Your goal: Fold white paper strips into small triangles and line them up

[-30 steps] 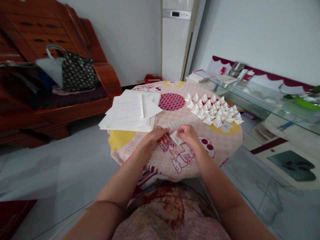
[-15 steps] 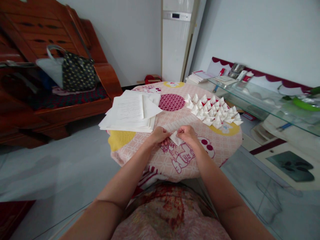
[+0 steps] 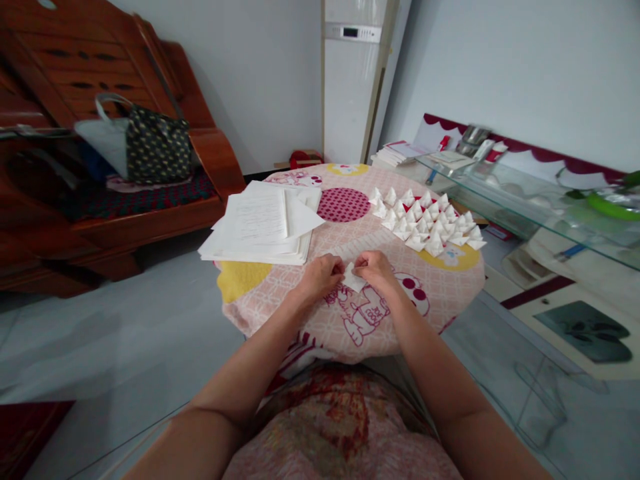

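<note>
A small folded white paper (image 3: 354, 280) is between my two hands, low over the patterned tablecloth (image 3: 300, 310). My right hand (image 3: 375, 268) pinches its right side between thumb and fingers. At its left edge, my left hand (image 3: 323, 275) has its fingers curled together against the paper; the fingertips are partly hidden. Several folded white paper pieces with pointed tips (image 3: 425, 217) stand in rows on the right side of the round table. A stack of white paper sheets (image 3: 255, 227), the top one with handwriting, lies at the left.
A glass-topped cabinet (image 3: 545, 233) with books (image 3: 397, 152) and small items stands close to the table's right. To the left is a wooden bench (image 3: 207, 160) carrying a dotted bag (image 3: 157, 143). A tall white air conditioner (image 3: 350, 87) stands behind.
My left fingers have curled in and shifted slightly up at the paper's left side. My right hand keeps its pinch in nearly the same place.
</note>
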### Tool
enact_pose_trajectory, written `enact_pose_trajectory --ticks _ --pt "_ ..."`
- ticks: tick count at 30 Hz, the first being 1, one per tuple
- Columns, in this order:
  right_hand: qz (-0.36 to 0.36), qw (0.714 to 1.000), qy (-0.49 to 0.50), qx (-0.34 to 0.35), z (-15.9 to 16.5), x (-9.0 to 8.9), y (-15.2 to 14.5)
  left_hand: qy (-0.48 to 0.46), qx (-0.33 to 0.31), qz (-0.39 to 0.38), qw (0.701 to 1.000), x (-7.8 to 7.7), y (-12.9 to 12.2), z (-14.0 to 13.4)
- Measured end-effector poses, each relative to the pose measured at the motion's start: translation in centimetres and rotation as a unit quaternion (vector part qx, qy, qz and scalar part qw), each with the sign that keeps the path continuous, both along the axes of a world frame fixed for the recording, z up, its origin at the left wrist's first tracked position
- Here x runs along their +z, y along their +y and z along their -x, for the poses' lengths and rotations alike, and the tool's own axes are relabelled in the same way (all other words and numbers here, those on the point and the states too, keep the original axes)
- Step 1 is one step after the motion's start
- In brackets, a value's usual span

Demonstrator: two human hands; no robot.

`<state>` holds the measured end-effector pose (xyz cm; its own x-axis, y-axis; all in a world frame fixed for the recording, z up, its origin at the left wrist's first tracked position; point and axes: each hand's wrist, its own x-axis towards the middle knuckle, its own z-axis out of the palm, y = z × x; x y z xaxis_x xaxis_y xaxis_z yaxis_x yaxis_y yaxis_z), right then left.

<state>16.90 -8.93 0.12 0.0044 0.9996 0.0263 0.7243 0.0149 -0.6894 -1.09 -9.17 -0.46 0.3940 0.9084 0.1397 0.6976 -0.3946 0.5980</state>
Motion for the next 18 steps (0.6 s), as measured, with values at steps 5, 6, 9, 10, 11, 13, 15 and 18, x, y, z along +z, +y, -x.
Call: enact_pose_trajectory --ticks 5,6,9,10,11,13,15,18 --pt "-0.006 1.0 0.0 0.006 -0.1 -0.3 0.1 -0.015 -0.03 0.009 0.999 -0.3 0.6 0.4" --pt "-0.007 1.0 -0.002 0.005 -0.1 -0.3 0.1 -0.016 -0.031 0.012 0.999 -0.4 0.7 0.3" --pt "-0.008 1.0 -0.004 0.001 0.0 -0.2 0.1 -0.016 -0.03 0.012 0.999 -0.6 1.0 0.3" --pt "-0.009 1.0 -0.002 0.001 0.0 -0.2 0.1 -0.016 -0.03 0.013 0.999 -0.6 1.1 0.3" --pt "-0.01 1.0 -0.001 0.001 0.0 -0.2 0.1 -0.017 -0.032 0.019 0.999 -0.7 1.2 0.4" --pt "-0.009 1.0 0.002 -0.001 0.0 -0.3 0.1 -0.027 -0.039 0.045 0.998 -0.6 1.6 0.5" --pt "-0.008 1.0 0.007 -0.001 0.0 -0.3 0.0 -0.036 -0.052 0.08 0.995 -0.4 2.1 0.6" --pt "-0.014 1.0 0.024 0.005 0.0 -0.3 -0.1 -0.011 -0.037 0.092 0.995 0.3 2.4 0.2"
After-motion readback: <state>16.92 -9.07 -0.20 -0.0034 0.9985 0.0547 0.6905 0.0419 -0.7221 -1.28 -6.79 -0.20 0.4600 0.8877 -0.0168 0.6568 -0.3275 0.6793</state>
